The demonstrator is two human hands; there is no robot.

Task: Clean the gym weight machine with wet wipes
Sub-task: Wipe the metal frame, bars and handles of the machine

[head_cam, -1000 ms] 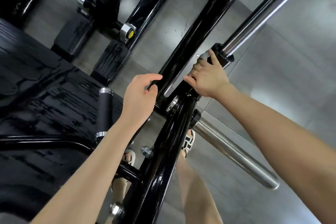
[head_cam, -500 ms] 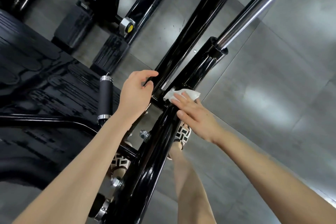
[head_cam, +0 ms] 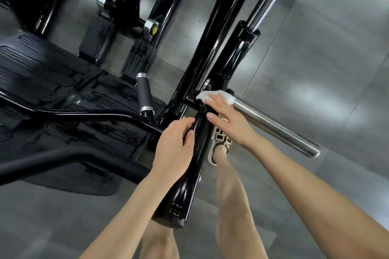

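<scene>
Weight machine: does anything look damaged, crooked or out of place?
Nothing stands out. The right hand presses the wipe on the black frame while the left hand grips it; no spill or damage shows.

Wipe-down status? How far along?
Done: cannot tell; the glossy black tube shows no clear wiped patches. In hand: the right hand presses the wet wipe flat on the pivot joint, while the left hand grips that tube. Left, likely: the chrome peg along its length, the rubber handle and the footplate.
</scene>
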